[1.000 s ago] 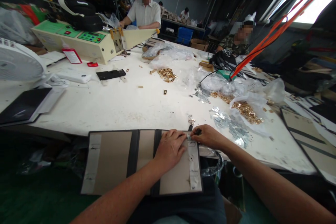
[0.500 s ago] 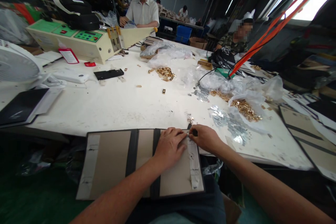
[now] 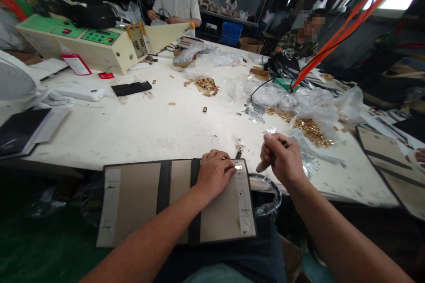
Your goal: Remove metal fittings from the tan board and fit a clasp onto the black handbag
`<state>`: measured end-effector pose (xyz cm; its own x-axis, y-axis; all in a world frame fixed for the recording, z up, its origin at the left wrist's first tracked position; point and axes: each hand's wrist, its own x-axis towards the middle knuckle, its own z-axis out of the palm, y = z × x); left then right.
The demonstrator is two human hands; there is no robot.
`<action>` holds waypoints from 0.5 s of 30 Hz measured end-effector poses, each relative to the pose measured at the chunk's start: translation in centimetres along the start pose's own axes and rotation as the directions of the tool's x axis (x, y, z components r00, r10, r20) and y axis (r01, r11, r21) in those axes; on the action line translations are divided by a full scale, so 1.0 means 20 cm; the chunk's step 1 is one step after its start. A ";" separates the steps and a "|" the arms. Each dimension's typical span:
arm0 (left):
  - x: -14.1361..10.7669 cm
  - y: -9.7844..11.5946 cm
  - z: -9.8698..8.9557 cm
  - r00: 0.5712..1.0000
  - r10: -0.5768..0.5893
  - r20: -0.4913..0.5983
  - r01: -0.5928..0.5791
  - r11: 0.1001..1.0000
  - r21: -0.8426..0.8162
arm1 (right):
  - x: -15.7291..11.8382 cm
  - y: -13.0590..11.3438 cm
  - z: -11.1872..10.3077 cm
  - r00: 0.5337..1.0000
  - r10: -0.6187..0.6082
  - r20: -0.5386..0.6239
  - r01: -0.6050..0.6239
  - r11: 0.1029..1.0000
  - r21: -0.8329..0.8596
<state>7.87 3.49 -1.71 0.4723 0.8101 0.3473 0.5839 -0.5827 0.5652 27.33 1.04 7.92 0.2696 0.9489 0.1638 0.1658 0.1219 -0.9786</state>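
"Where's my left hand [image 3: 215,174]?"

"Pressing down on the tan folder board [image 3: 219,214], fingers curled, just beside a small metal clip [image 3: 237,167] on its white strip [image 3: 244,203]."

"And my right hand [image 3: 281,158]?"

"Closed in a fist around a tan-handled tool [image 3: 262,167], off the board."
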 end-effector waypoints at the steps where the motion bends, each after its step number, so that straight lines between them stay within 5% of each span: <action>1: 0.00 0.00 0.00 1.000 0.001 0.002 -0.001 1.000 -0.005 | 0.01 -0.01 0.01 0.998 -0.027 -0.054 0.036 0.983 0.178; 3: 0.00 -0.01 0.01 1.000 -0.001 0.002 0.001 1.000 -0.007 | 0.02 0.01 0.05 0.991 -0.053 -0.124 0.099 0.913 0.397; 6: 0.00 -0.02 0.02 1.000 0.005 0.002 -0.005 1.000 -0.001 | 0.02 0.09 0.14 0.982 -0.054 -0.181 0.133 0.877 0.461; 9: 0.01 -0.03 0.02 1.000 0.015 0.006 -0.015 1.000 0.003 | 0.02 0.18 0.22 0.983 -0.068 -0.168 0.132 0.905 0.405; 15: 0.03 -0.04 -0.04 0.995 0.026 0.096 -0.026 1.000 0.001 | -0.02 0.20 0.25 0.993 -0.095 0.073 0.084 0.987 0.133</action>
<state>7.08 4.47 -1.46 0.5484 0.7850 0.2881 0.5724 -0.6035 0.5550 23.14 2.59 3.38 0.1822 0.9519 0.2463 0.0599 0.2393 -0.9691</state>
